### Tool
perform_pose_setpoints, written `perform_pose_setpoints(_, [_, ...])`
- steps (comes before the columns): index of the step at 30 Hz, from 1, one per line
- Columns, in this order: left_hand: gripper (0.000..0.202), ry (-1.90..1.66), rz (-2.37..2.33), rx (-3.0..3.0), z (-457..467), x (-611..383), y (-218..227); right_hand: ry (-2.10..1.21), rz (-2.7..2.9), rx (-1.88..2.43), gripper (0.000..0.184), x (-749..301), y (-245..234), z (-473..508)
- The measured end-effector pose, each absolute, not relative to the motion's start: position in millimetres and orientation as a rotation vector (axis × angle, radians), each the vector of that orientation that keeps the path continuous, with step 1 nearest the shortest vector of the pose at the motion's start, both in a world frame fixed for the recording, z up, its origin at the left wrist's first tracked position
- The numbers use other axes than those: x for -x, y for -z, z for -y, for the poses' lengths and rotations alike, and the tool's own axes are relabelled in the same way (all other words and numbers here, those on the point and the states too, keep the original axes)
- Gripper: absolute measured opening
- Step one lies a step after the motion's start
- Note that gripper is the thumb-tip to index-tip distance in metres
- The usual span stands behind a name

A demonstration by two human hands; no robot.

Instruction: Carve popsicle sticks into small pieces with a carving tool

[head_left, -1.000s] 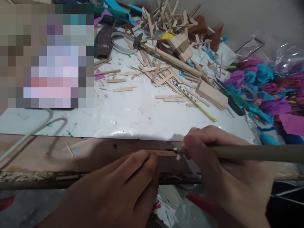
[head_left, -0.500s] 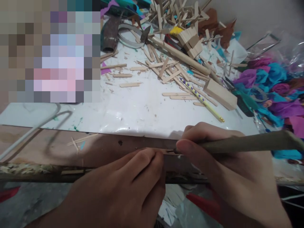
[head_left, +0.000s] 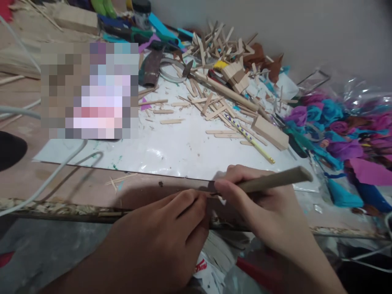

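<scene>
My left hand (head_left: 165,228) is closed in a pinch near the table's front edge, its fingertips on a thin wooden craft stick (head_left: 210,194); most of it is hidden. My right hand (head_left: 260,204) grips a carving knife (head_left: 278,179) with a plain greyish-brown handle, which points up to the right. The tool's short dark tip touches or nearly touches the stick's end beside my left fingers; its exact shape is too small to make out. Beyond both hands lies a white sheet (head_left: 171,157) littered with shavings.
Several loose craft sticks (head_left: 220,134), a spotted pencil (head_left: 249,138), a wooden block (head_left: 269,132) and a hammer (head_left: 226,90) lie on the sheet. Coloured crepe paper (head_left: 346,147) is heaped at right. A white cable (head_left: 61,169) crosses the left side. Part of the upper left is pixelated.
The view has shifted, so more of the table's left and back shows. The knife's handle has swung to a steeper upward tilt. Both hands keep their holds.
</scene>
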State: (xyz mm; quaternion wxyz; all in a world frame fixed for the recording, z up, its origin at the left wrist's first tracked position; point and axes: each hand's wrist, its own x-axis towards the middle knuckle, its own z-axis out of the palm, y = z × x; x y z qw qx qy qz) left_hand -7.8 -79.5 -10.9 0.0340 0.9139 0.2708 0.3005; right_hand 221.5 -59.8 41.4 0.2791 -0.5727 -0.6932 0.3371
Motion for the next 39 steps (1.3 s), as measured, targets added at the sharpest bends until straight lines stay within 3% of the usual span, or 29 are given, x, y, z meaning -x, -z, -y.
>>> perform_pose_setpoints(4, [0.03,-0.948,-0.826,-2.813,78,6,14,-0.757,1.836,1.474,0.025,-223,-51,59])
perform_pose_setpoints(10, [0.041,-0.952,-0.795,-2.787,79,8,14,-0.602,2.026,1.346,0.022,-230,-63,63])
perform_pose_setpoints(16, [0.042,-0.91,-0.8,-2.808,78,10,13,-0.385,1.887,1.556,0.012,-230,-56,94])
perform_pose_setpoints(19, [0.041,-0.921,-0.823,-2.785,77,8,9,-0.521,1.617,1.682,0.02,-228,-55,86])
perform_pose_setpoints(26, [0.039,-0.887,-0.831,-2.793,78,6,6,-0.98,1.834,1.602,0.053,-234,-66,20])
perform_pose_setpoints(39, [0.039,-0.899,-0.871,-2.74,81,4,8,-1.374,1.999,1.584,0.051,-219,-65,-26])
